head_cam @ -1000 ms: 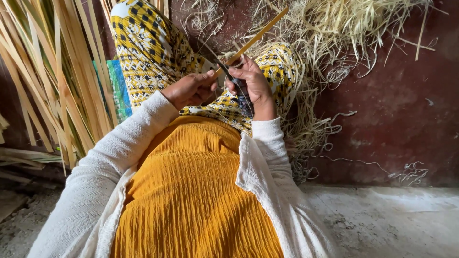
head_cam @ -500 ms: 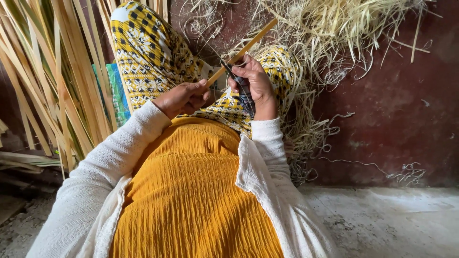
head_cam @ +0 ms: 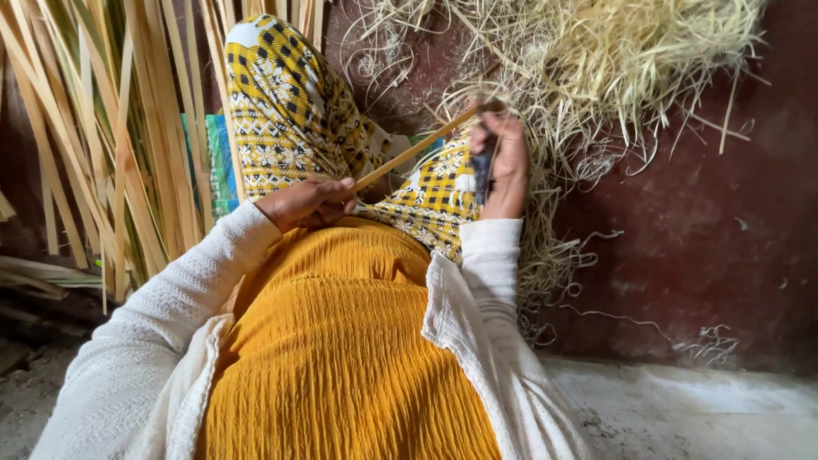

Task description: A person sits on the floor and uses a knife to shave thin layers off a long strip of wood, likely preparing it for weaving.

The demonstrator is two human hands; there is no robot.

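Bamboo strip spans the lap: left hand pinches its near end, right hand clenches a dark tool, probably a knife, at the far end. Blade slip could cut fingers.

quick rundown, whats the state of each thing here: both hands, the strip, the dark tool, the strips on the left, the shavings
left hand: closed around the near end of the cane strip
right hand: gripped on a dark tool
cane strip: straight, slanting up between the hands
dark tool: mostly hidden in the grip
long strips: leaning in a bundle
shavings: loose, curled heap
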